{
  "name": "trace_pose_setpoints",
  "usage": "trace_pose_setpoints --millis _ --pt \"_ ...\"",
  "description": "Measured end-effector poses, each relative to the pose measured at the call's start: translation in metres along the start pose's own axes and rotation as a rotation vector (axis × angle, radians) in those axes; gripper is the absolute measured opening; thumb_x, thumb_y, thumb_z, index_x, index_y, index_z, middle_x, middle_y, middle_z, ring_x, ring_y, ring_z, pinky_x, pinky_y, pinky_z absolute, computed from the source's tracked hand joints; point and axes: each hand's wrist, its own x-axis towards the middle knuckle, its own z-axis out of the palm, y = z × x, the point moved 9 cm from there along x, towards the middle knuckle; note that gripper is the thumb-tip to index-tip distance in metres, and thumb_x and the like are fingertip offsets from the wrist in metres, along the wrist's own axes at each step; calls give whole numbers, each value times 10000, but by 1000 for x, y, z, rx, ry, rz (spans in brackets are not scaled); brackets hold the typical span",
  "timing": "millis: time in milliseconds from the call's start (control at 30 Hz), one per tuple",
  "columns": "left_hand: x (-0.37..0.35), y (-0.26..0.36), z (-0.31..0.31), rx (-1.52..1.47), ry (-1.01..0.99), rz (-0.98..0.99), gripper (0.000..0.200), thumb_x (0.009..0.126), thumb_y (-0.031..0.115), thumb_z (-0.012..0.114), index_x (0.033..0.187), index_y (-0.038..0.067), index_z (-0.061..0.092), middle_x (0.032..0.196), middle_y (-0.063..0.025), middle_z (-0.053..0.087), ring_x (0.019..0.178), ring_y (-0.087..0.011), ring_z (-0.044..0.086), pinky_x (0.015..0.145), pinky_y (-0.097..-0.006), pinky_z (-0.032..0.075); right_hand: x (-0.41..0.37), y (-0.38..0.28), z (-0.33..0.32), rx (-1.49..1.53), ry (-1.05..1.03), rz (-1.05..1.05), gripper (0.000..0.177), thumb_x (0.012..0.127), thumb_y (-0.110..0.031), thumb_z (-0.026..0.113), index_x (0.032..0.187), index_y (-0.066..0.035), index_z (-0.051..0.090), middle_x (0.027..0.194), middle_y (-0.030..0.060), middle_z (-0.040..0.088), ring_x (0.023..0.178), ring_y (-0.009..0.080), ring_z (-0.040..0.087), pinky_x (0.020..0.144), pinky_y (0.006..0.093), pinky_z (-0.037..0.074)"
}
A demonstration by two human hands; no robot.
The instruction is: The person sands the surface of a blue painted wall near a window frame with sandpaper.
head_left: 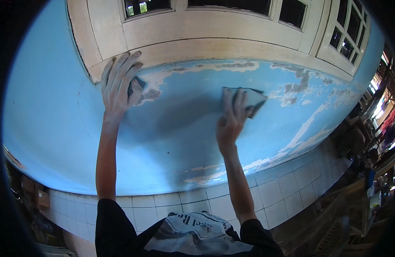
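My left hand lies stretched out at the lower left corner of the cream window frame, its fingertips on the wood and its palm over the blue wall. A dark angular patch shows beside its thumb; whether the hand grips it I cannot tell. Farther right, my right hand presses a sheet of sandpaper against the wall, fingers laid over the sheet and slightly blurred. Pale dust coats both hands. Around them, flaked paint exposes white and grey patches below the frame.
White tiles run along the foot of the wall. An open window panel juts out at the upper right. Wooden items and clutter stand along the right side, and a cardboard box sits at the lower left.
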Motion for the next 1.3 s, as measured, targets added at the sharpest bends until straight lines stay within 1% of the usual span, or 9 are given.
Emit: trace_pose_setpoints --millis 133,200,300,433,533,733,967,1233,1300 --pt "-4 3 -4 -11 -7 3 305 864 126 479 1143 127 602 1261 -21 603 1188 -215 552 1042 -440 353 -10 -31 20 46 -239 -216 715 751 118 453 1392 -198 471 1478 144 370 1385 322 318 1103 636 129" --pt "-14 4 -7 -12 0 -55 355 845 112 486 1185 128 587 1288 -30 584 1208 -227 535 1057 -454 330 -9 -8 10 -6 -216 -204 694 752 114 451 1387 -165 476 1471 126 389 1389 309 310 1092 650 148" --pt "-35 2 -9 -8 -11 -191 454 822 99 490 1271 130 548 1353 -51 530 1265 -260 477 1087 -491 265 -6 44 -14 248 35 119 672 748 122 440 1364 -140 505 1471 143 382 1386 355 297 1086 642 173" --pt "-57 -1 7 82 -91 -306 545 822 127 475 1366 134 485 1445 -76 434 1357 -306 357 1118 -549 155 -25 0 13 30 -167 -25 682 766 46 497 1415 -156 439 1496 172 325 1395 388 262 1096 617 174" --pt "-59 0 12 100 -134 -304 536 865 156 441 1398 105 428 1472 -102 393 1384 -328 306 1125 -564 120 -27 5 12 157 -179 -15 591 859 -48 508 1431 -154 408 1510 173 293 1401 412 223 1097 631 144" --pt "-59 2 12 125 -101 -291 526 867 171 438 1390 117 444 1464 -91 408 1378 -335 317 1116 -577 143 -19 -37 29 234 -85 23 471 966 -219 490 1415 -94 420 1518 153 285 1407 436 178 1113 604 109" --pt "-64 -1 13 54 -129 -326 512 857 176 473 1367 140 482 1457 -89 419 1373 -347 323 1103 -601 153 -26 -102 48 65 -158 -166 485 926 -154 541 1397 -91 443 1502 171 309 1399 401 237 1091 656 92" --pt "-66 -6 8 -130 -179 -370 544 795 82 517 1322 214 536 1449 -49 435 1375 -330 329 1100 -622 154 -18 -124 47 187 2 44 445 922 -72 534 1357 -5 470 1449 259 342 1370 398 305 1084 629 175" --pt "-65 -9 3 -156 -174 -391 581 713 44 553 1254 255 596 1413 17 484 1338 -257 406 1072 -607 241 -4 -120 43 129 51 44 450 925 -66 529 1364 -4 460 1444 268 341 1369 406 302 1081 629 179"
